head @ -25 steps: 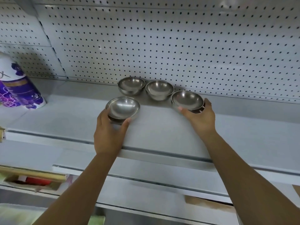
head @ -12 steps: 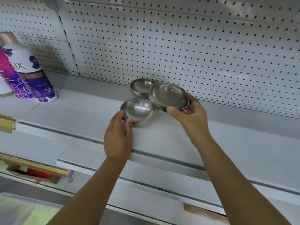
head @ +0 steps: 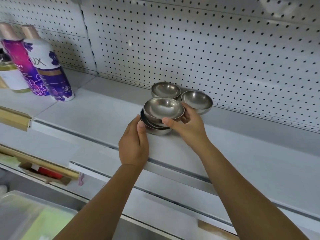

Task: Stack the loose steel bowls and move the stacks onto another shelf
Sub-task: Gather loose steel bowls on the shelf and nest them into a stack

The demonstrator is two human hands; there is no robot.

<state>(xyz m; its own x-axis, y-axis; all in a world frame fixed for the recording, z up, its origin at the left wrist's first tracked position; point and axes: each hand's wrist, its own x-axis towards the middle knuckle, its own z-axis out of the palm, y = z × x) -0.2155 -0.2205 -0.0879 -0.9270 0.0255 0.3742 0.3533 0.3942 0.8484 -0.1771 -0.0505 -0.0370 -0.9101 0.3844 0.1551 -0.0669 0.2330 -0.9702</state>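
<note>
— Between the two hands, what sits there?

— A steel top bowl (head: 163, 108), mouth up, resting crookedly in the lower bowl (head: 156, 129) on the white shelf (head: 103, 116). Its rim tips and it rides a little toward the right hand, so it doesn't look seated to me.

— And the grips?

— The right hand (head: 188, 126) pinches the top bowl, thumb on the near rim and fingers curled behind. The left hand (head: 134, 144) cups the lower bowl's left wall, thumb pressed against it.

— So what does the next move turn on?

— Levelling the top bowl and sliding it toward the left hand until it drops in, I'd judge. These bowls are round, so no long axis matters, only keeping the mouths up.

— And the rest?

— Two loose bowls stand beyond the hands against the pegboard (head: 190, 49): the left back bowl (head: 165, 90) straight past the pair, and the right back bowl (head: 197, 100) just past the right fingers. The right hand is nearer both.
</note>
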